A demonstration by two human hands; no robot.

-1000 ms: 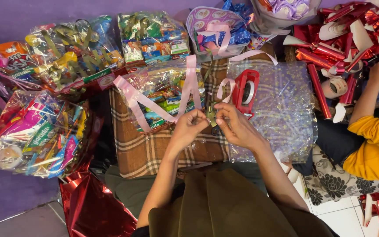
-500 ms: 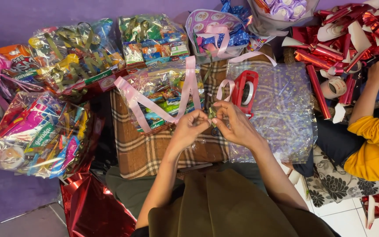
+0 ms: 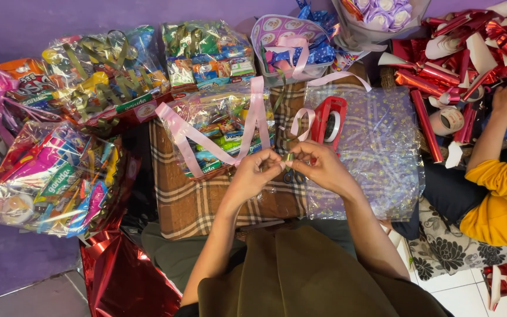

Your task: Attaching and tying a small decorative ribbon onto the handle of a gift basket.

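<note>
Ribbon piece [image 3: 289,157] | pinched between left hand [image 3: 257,173] and right hand [image 3: 318,167]

Snack parcels [image 3: 218,132] and tape dispenser [image 3: 328,120] crowd hands [image 3: 291,167].

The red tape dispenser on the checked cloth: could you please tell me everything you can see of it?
The red tape dispenser looks like glossy plastic, with a roll of clear tape in its middle. It lies on the checked cloth, beside the clear patterned wrap, just beyond the right hand. A pink ribbon curls against its left edge.
</note>
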